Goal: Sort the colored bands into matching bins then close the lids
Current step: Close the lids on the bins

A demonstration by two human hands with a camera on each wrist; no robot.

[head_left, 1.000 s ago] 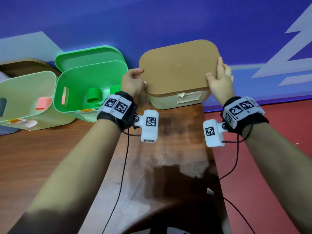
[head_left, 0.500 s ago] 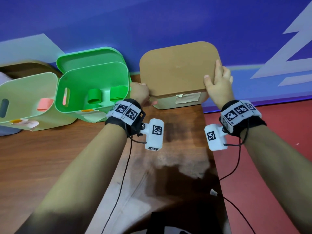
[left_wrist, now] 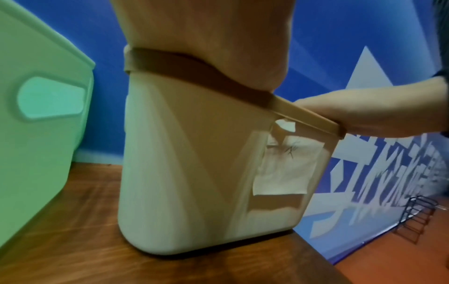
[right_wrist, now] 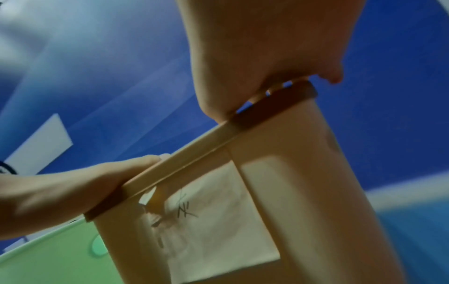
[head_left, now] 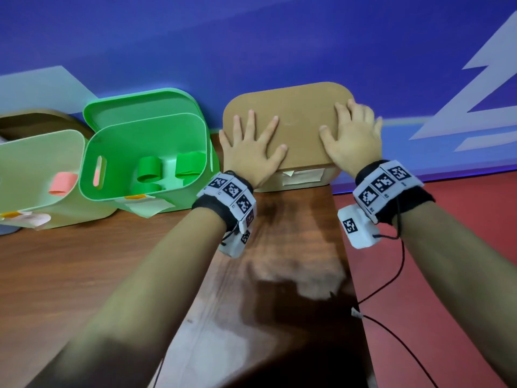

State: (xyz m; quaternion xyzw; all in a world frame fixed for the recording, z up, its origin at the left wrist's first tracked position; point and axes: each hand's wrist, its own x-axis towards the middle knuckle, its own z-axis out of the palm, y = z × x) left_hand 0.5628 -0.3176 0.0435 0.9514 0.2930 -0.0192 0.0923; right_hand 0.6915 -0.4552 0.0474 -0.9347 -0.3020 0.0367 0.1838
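Note:
A brown lid point(head_left: 300, 121) lies flat on the cream bin point(head_left: 303, 179) at the table's back edge. My left hand point(head_left: 253, 142) presses on the lid's left part with fingers spread straight. On the lid's right part my right hand point(head_left: 351, 133) lies flat too. In the left wrist view the lid's rim point(left_wrist: 199, 67) sits on the cream bin point(left_wrist: 194, 173) under my palm. The right wrist view shows the same rim point(right_wrist: 206, 146) and a paper label point(right_wrist: 218, 221). An open green bin point(head_left: 140, 161) holds green bands point(head_left: 149, 170). A pale green bin point(head_left: 39, 175) holds a pink band point(head_left: 63, 183).
A green lid point(head_left: 140, 105) leans against the blue wall behind the green bin. A brown lid point(head_left: 36, 120) stands behind the pale green bin. The wooden table point(head_left: 84, 261) ends at the right, where red floor point(head_left: 447, 275) begins. Black cables point(head_left: 391, 289) hang from my right wrist.
Both hands have left the lid's side edges and now lie flat on top of it. The lid has dropped level onto the cream bin.

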